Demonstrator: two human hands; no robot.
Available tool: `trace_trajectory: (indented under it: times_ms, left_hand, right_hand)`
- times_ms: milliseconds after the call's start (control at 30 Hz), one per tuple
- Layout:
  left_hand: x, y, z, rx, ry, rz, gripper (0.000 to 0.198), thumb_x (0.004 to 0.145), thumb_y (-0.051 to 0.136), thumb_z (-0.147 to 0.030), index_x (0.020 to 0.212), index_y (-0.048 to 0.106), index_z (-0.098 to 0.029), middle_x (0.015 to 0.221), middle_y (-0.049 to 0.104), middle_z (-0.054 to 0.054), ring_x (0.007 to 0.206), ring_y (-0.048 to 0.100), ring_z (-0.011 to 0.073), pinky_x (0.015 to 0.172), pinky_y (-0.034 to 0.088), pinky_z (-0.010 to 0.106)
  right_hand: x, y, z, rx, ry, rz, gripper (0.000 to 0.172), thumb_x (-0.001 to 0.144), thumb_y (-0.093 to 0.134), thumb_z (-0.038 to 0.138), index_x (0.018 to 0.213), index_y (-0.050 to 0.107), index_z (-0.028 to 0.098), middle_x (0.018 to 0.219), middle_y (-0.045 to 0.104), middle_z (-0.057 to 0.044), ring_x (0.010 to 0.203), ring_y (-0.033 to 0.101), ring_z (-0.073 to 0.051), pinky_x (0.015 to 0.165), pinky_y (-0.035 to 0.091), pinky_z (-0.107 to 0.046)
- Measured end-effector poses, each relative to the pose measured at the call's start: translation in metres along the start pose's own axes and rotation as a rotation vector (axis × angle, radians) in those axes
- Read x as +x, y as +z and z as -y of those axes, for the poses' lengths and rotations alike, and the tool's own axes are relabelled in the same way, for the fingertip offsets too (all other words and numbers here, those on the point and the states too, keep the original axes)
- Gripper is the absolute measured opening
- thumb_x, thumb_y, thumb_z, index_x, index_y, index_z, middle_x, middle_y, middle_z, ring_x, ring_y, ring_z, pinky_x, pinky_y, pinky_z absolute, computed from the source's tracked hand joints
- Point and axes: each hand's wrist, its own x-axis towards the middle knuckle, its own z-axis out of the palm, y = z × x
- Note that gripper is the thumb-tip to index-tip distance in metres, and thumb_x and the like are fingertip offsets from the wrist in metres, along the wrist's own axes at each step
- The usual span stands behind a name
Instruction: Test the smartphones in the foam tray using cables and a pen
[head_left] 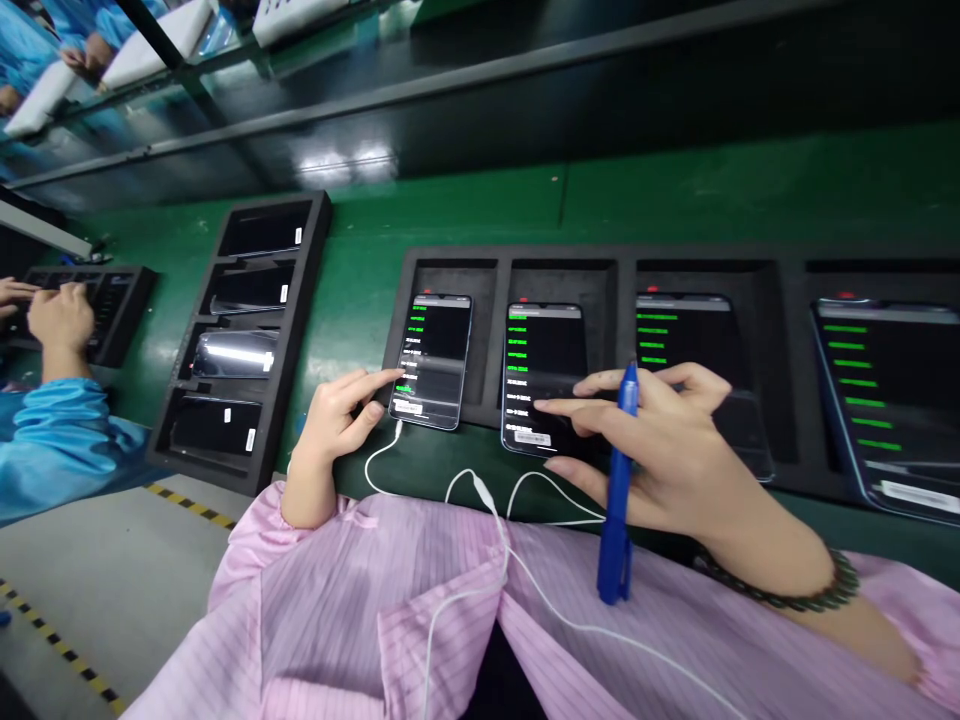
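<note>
My left hand (337, 415) points its index finger onto the lower screen of the leftmost phone (433, 358) in a black foam tray (600, 265); the other fingers curl in. My right hand (660, 440) holds a blue pen (619, 490) between its fingers while its index finger touches the screen of the second phone (541, 375). Both screens show green text lines. A white cable (480, 490) runs from the leftmost phone over my pink sleeves.
Two more lit phones (694, 340) (889, 400) sit in the tray to the right. A second foam tray (247, 330) with several dark phones stands on the left. A co-worker's hands (56, 315) in blue sleeves rest on another tray at far left.
</note>
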Motion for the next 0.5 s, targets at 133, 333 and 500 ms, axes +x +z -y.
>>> trace_trajectory:
  times_ms: [133,333,500]
  left_hand:
    - [-0.0004,0.0000,0.0000,-0.003,-0.004,-0.007,0.058,0.103,0.036,-0.057,0.121,0.072,-0.016,0.066,0.055,0.001,0.058,0.050,0.0135,0.059,0.039,0.026]
    - [0.0001,-0.0003,-0.0005,0.019,-0.081,0.026,0.068,0.100,0.031,-0.066,0.123,0.071,-0.017,0.068,0.057,0.002,0.060,0.051,0.0146,0.062,0.041,0.027]
    - [0.0091,-0.0013,-0.0027,0.045,-0.184,0.028,0.073,0.099,0.026,-0.069,0.137,0.062,-0.017,0.081,0.066,0.005,0.068,0.057,0.0163,0.071,0.045,0.028]
  right_hand:
    - [-0.0010,0.0010,0.0016,0.019,0.024,0.008,0.024,0.100,0.051,0.041,0.105,0.064,0.021,0.069,0.065,-0.001,0.090,0.066,-0.026,0.083,0.032,-0.046]
    - [-0.0030,0.0034,0.0027,0.026,0.029,-0.012,0.030,0.100,0.049,0.047,0.102,0.066,0.023,0.070,0.066,-0.002,0.090,0.065,-0.027,0.085,0.031,-0.046]
    - [0.0006,0.0036,0.0035,-0.012,0.017,-0.017,0.039,0.104,0.040,0.051,0.099,0.064,0.021,0.067,0.066,-0.002,0.089,0.065,-0.025,0.083,0.030,-0.044]
